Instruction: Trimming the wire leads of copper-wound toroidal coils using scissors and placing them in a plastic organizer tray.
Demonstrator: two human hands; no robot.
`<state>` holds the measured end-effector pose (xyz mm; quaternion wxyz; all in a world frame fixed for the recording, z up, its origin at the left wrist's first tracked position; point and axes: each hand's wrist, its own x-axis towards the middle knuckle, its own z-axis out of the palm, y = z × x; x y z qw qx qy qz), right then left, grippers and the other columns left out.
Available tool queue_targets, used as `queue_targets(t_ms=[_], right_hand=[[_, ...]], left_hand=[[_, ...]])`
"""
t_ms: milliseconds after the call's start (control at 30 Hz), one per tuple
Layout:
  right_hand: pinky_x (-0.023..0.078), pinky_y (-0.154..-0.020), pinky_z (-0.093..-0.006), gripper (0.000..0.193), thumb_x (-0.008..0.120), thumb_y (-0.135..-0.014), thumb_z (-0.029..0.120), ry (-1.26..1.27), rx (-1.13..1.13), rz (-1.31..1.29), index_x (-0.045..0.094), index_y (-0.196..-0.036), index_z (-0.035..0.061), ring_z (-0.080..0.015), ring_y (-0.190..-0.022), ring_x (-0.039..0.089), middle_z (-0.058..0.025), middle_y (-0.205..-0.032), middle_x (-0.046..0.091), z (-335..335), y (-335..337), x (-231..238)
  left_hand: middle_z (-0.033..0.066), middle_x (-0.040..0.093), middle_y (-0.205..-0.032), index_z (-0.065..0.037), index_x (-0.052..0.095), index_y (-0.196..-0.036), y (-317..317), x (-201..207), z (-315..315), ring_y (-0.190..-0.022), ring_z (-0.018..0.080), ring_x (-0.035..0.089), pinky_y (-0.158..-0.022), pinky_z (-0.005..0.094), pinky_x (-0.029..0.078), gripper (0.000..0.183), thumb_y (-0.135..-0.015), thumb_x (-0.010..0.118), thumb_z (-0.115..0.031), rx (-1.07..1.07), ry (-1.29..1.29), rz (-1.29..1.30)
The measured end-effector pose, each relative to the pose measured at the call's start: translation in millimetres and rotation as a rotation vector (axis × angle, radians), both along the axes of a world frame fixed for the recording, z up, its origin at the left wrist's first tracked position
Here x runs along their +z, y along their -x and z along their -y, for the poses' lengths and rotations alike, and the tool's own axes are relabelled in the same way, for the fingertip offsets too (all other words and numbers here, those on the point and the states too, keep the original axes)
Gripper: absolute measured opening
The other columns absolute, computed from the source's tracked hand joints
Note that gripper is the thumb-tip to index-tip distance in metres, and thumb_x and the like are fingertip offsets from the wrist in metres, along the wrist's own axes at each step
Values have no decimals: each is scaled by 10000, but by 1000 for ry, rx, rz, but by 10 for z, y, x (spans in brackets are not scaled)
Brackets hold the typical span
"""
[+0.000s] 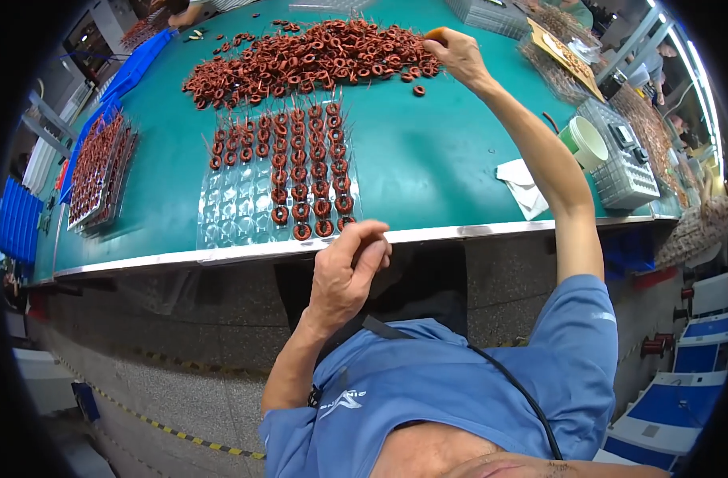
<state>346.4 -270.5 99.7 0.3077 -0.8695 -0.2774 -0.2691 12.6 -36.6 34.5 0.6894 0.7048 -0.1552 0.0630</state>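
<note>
A big heap of reddish wire-wound ring coils lies across the far middle of the green table. Nearer to me, a clear plastic tray with round pockets holds rows of these coils, their wire ends sticking up. The right columns are filled down to the front; the left ones hold coils only at the far end. My left hand is before the tray's front right corner, fingers curled; what they hold, if anything, is hidden. My right hand reaches to the heap's right end, fingers closed, with something orange-yellow at the fingertips.
Stacked filled coil trays stand at the left beside blue bins. On the right are a white paper, a green-and-white cup and stacked clear trays. A white edge borders the table. Another person's hand shows at the far left.
</note>
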Motion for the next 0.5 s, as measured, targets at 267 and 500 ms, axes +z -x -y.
queue_targets(t_ms=[267,500], right_hand=[[509,-641,-228,256,725,-842,185,-474,209,-390,685,-994,-17,-103,-711,633,-77,-822,707,-448,1837,-165],[534,-705,-350,350,694,-710,-35,-324,285,131,642,-1050,23,-297,-845,649,-143,-933,654,-506,2419,-565]], left_hand=[[155,620,-1096,30,412,-1312,-519,166,269,-899,202,652,-748,302,518,414,-956,519,-152,237,103,113],[152,560,-1189,52,431,-1313,-399,265,485,-1077,221,564,-929,338,449,379,-983,442,-134,187,-78,139]])
